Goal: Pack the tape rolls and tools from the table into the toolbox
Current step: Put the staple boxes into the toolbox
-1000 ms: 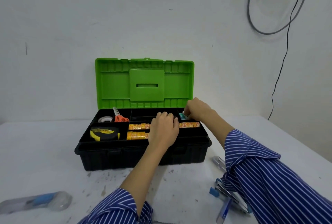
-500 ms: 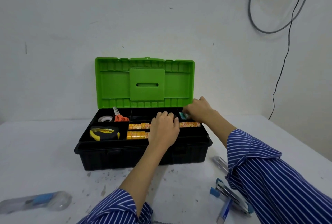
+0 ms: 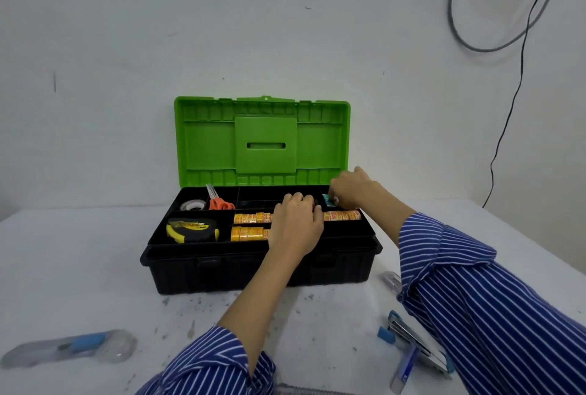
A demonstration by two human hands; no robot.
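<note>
While right hand (image 3: 348,188) pinches teal item (image 3: 329,200) over rear-right toolbox (image 3: 260,271) compartment, seat flat before release; left hand (image 3: 296,225), fingers curled, rests on yellow tape rolls (image 3: 250,225).

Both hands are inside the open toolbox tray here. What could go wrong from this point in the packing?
1. The right sleeve hangs over the blue stapler-like tools near the table edge; pulling back may sweep them off.
2. The left hand rests on the orange tape rolls and could knock the rows askew.
3. The clear utility knife lies far left, easily overlooked.
</note>
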